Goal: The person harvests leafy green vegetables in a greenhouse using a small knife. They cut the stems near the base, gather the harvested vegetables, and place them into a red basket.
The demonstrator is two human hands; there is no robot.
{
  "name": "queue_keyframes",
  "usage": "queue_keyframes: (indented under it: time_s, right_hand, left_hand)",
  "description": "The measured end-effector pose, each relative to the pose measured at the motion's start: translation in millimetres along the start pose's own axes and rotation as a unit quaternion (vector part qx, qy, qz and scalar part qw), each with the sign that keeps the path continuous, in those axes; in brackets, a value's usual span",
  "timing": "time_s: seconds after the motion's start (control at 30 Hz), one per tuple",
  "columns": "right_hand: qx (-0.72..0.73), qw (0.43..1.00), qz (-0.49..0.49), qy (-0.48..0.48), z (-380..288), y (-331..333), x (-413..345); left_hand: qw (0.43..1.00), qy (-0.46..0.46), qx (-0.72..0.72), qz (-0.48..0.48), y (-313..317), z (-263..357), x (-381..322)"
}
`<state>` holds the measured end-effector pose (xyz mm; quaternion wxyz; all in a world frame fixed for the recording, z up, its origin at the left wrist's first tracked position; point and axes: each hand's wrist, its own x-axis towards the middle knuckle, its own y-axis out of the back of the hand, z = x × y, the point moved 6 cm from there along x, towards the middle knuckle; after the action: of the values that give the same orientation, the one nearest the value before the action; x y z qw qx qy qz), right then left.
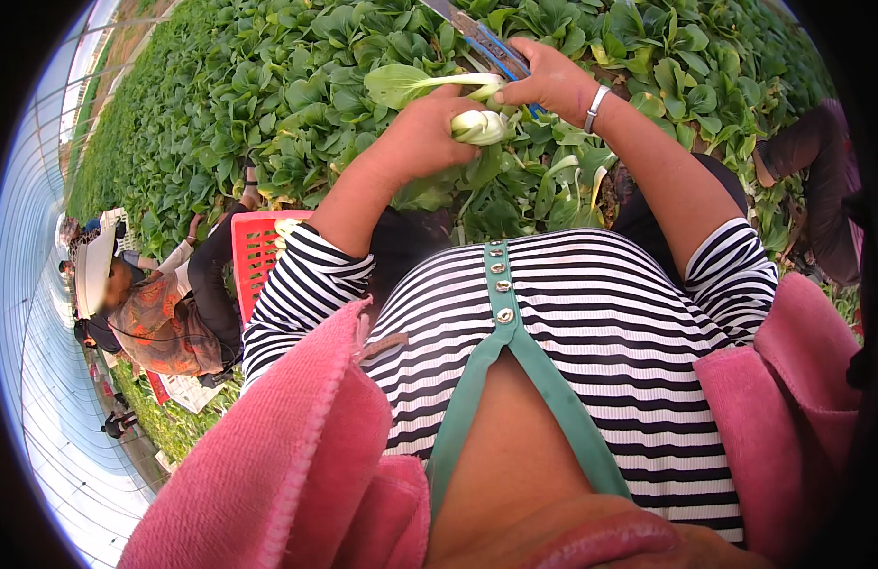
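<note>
My left hand (432, 131) grips a head of bok choy (479, 128), its pale, thick stem base pointing to the right and its leaves hanging below the palm. One outer stalk (474, 82) with a light green leaf sticks out above that hand. The thumb of my right hand (553, 82) touches the stalk where it joins the base. In the same hand is a knife (485, 43) with a blue handle, its soiled blade slanting up to the left. The blade's far end runs out of the picture.
Dense rows of growing bok choy (297, 92) spread ahead. Loose leaves (570, 188) lie below my hands. A red plastic crate (254, 256) with pale stems inside stands by my left arm. A co-worker in a white hat (94, 274) crouches at left; another person's leg (812, 185) is at right.
</note>
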<state>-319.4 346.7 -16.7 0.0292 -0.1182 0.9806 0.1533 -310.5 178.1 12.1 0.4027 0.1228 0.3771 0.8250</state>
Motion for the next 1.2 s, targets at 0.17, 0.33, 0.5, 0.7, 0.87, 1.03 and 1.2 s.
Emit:
queue_keyframes:
  time_s: [0.17, 0.33, 0.5, 0.7, 0.87, 1.03, 1.2]
  right_hand:
    - [-0.22, 0.969, 0.057, 0.097, -15.6, -12.1, -2.8]
    - [-0.217, 0.957, 0.166, 0.099, -12.0, -6.0, -5.9]
    - [0.007, 0.962, 0.273, 0.023, 15.6, 14.6, -10.6]
    - [0.378, 0.864, 0.321, -0.086, 43.8, 42.4, -27.0]
    - [-0.002, 0.973, 0.18, -0.145, 32.4, 70.2, -34.1]
    - [0.115, 0.986, 0.117, -0.012, 25.4, 32.2, -46.6]
    - [0.049, 0.989, 0.138, -0.01, 15.8, 24.0, -44.6]
  left_hand:
    - [0.997, 0.002, 0.067, -0.026, -9.0, -0.1, -8.4]
    - [0.998, 0.003, 0.052, 0.028, -2.2, 4.1, -9.8]
    - [0.997, 0.016, -0.017, 0.072, 0.6, 12.8, -8.6]
    - [0.983, 0.111, -0.146, 0.026, -1.3, 1.1, -9.7]
    - [0.948, 0.123, -0.291, 0.029, 11.7, -11.9, -5.5]
    - [0.944, 0.134, -0.299, -0.028, -4.5, -14.3, 2.2]
    - [0.91, 0.114, -0.398, -0.027, -13.7, -10.5, 7.1]
